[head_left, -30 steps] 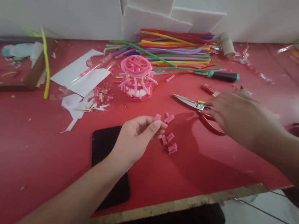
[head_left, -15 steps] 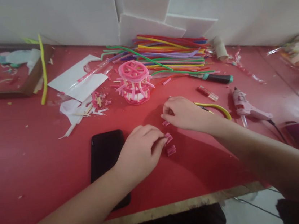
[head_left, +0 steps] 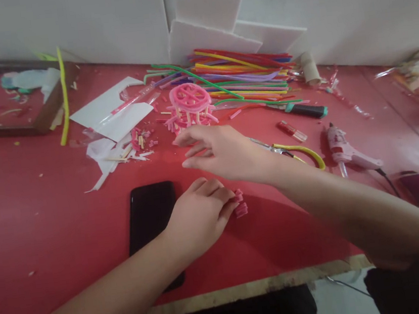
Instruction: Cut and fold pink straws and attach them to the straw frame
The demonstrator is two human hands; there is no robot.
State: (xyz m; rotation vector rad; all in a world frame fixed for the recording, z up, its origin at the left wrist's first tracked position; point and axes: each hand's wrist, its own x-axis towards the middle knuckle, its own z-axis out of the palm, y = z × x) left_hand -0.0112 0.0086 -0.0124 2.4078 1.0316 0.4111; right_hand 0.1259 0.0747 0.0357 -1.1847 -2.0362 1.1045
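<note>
My left hand (head_left: pixel 200 209) is closed in a pinch at a short pink pipe-cleaner piece (head_left: pixel 238 193); the fingertips partly cover it. Just below lies another cluster of short pink pieces (head_left: pixel 241 210) on the red table. My right hand (head_left: pixel 224 152) is held over the table with its fingers apart and nothing seen in them. Its fingers are in front of the lower part of a round pink pipe-cleaner structure (head_left: pixel 190 97) with small wooden sticks, which stands upright. A black phone (head_left: pixel 149 210) lies beside my left hand, partly under the wrist.
Yellow-handled scissors (head_left: pixel 310 153), a pink glue gun (head_left: pixel 346 148) and a dark-handled cutter (head_left: pixel 306 110) lie right. Coloured pipe cleaners (head_left: pixel 244 66) are piled at the back before white foam boards (head_left: pixel 210 11). Paper scraps (head_left: pixel 102 152) and a brown frame (head_left: pixel 19 130) are left.
My right hand has moved left from near the scissors to in front of the pink structure, and its fingers have spread. My left hand stays at the pink pieces.
</note>
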